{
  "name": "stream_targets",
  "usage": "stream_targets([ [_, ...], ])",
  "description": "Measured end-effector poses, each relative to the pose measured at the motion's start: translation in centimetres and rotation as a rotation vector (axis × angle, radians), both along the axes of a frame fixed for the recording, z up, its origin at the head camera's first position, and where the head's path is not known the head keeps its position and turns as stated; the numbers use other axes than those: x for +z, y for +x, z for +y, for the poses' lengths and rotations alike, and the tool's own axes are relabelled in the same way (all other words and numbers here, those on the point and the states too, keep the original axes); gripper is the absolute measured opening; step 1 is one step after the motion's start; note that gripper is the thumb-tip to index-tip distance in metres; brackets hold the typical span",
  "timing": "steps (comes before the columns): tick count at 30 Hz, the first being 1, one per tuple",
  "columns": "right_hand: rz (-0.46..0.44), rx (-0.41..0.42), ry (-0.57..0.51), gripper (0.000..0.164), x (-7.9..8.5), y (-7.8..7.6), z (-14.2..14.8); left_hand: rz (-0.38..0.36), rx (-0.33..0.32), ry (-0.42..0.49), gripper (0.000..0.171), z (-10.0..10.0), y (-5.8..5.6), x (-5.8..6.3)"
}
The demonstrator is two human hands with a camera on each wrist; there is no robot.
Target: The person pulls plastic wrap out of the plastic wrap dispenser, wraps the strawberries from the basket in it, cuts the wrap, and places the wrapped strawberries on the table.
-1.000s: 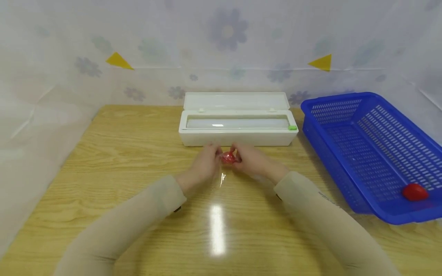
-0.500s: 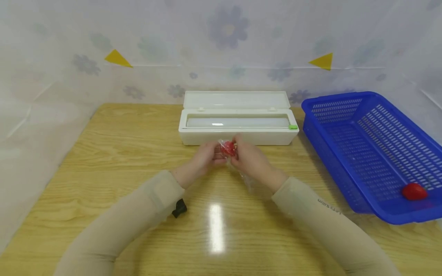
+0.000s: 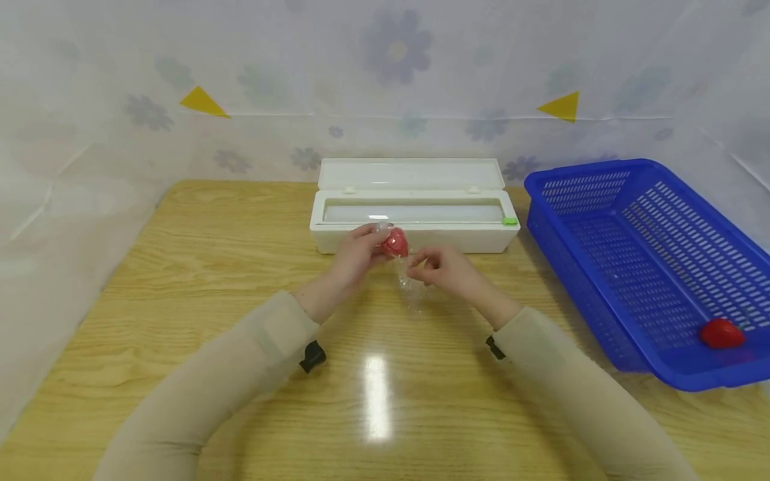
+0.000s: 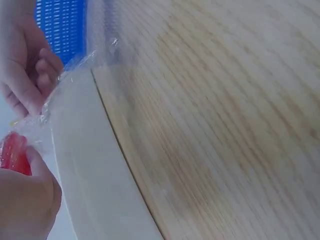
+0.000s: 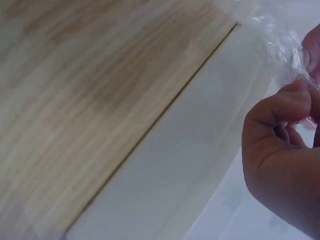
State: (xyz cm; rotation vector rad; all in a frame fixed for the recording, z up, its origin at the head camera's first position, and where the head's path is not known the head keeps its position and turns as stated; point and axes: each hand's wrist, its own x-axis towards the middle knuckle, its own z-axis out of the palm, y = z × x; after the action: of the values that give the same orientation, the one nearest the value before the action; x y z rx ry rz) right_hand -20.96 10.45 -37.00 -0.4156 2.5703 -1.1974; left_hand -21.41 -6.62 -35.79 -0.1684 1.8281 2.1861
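My left hand (image 3: 355, 257) holds a small red, rounded, fruit-like thing (image 3: 395, 242) just in front of the white cling film dispenser (image 3: 469, 242). Clear cling film (image 3: 411, 287) covers the red thing and trails below it. To its right, my right hand (image 3: 448, 267) pinches the loose film between thumb and fingertip. In the left wrist view, the red thing (image 4: 15, 152) shows beyond my left thumb, and crinkled film (image 4: 75, 65) stretches up past the right hand (image 4: 27, 65). The right wrist view has bunched film (image 5: 285, 55) at the right fingertips; there the red thing is mostly hidden.
The dispenser's lid (image 3: 412, 175) stands raised, and a green slider (image 3: 510, 221) sits at its right end. A blue perforated basket (image 3: 577, 294) stands on the right with another red thing (image 3: 722, 333) inside. A patterned curtain (image 3: 397, 80) backs the wooden table (image 3: 240, 280).
Both hands held the red thing close together earlier. It has turned and moved slightly up and left with my left hand, while my right hand has drawn away from it to the film.
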Motion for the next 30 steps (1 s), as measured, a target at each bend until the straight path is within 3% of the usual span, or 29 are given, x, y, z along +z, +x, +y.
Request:
stream_targets([
  [2,-0.061,-0.012,-0.064,0.024,-0.3,-0.1,0.2,-0.019,-0.031,0.018,0.040,0.1,0.1,0.1],
  [5,-0.124,-0.065,-0.242,0.018,-0.7,-0.2,0.2,-0.046,-0.053,0.025,0.040,0.3,0.1,0.0],
  [9,-0.159,-0.187,-0.475,0.009,-0.8,-0.1,0.1,-0.064,0.003,-0.045,0.035,0.7,-0.1,-0.2],
  [11,-0.181,-0.222,-0.581,0.015,-0.8,-0.2,0.1,-0.068,0.017,-0.072,0.034,0.8,-0.2,-0.2],
  [14,-0.238,-0.207,-0.752,0.032,-0.5,-0.1,0.2,-0.077,-0.014,-0.059,0.041,0.8,-0.2,-0.3],
  [17,-0.286,-0.171,-0.859,0.048,-0.1,-0.1,0.2,-0.087,-0.103,0.013,0.046,0.6,-0.1,-0.4],
  [20,-0.256,-0.142,-0.741,0.050,0.1,-0.1,0.1,-0.084,-0.161,0.049,0.046,0.7,0.0,-0.5],
  [22,-0.217,-0.143,-0.611,0.048,0.2,-0.2,0.0,-0.052,-0.172,0.005,0.045,0.8,0.0,-0.6],
  [26,-0.196,-0.155,-0.441,0.052,0.3,-0.3,0.2,0.029,-0.131,-0.154,0.038,1.1,0.0,-0.7],
  [30,-0.196,-0.122,-0.404,0.053,0.1,-0.4,0.5,0.166,-0.139,-0.376,0.031,1.5,0.1,-0.8],
])
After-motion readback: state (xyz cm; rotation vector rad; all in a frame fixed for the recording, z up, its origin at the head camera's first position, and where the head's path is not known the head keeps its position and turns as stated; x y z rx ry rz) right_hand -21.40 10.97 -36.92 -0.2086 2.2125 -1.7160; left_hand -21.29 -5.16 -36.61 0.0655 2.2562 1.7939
